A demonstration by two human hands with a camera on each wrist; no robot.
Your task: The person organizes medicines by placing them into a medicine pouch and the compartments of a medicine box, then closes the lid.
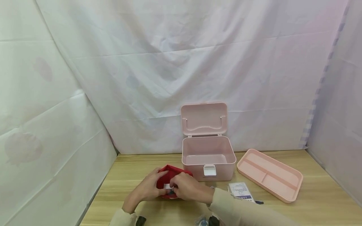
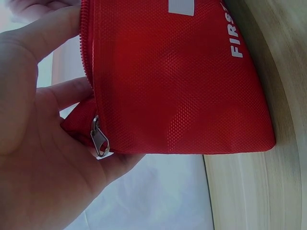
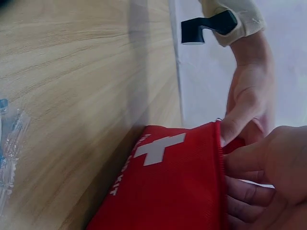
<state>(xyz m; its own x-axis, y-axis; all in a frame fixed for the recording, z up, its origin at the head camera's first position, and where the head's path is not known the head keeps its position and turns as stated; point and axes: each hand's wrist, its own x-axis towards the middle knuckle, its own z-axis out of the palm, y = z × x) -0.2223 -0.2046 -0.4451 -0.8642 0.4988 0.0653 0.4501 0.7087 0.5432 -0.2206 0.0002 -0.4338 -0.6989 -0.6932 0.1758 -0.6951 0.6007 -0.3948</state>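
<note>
A red first-aid pouch (image 1: 182, 170) with a white cross stands unzipped on the table, in front of the pink box. My left hand (image 1: 150, 185) holds it by the rim of its mouth, thumb and fingers on opposite sides. In the left wrist view, the metal zipper pull (image 2: 99, 138) hangs beside the left palm. My right hand (image 1: 187, 187) reaches into the mouth; the right wrist view shows its fingers (image 3: 244, 191) going behind the zipped edge, tips hidden. Something white (image 1: 167, 186) shows inside the pouch, between the hands.
Behind the pouch stands the pink box (image 1: 195, 172), lid (image 1: 204, 117) raised. A pink divided tray (image 1: 278, 171) lies to the right. Nearer are a white printed packet (image 1: 240, 190), a dark blue pen-like item (image 1: 259, 202) and a clear plastic-wrapped item (image 1: 202, 221).
</note>
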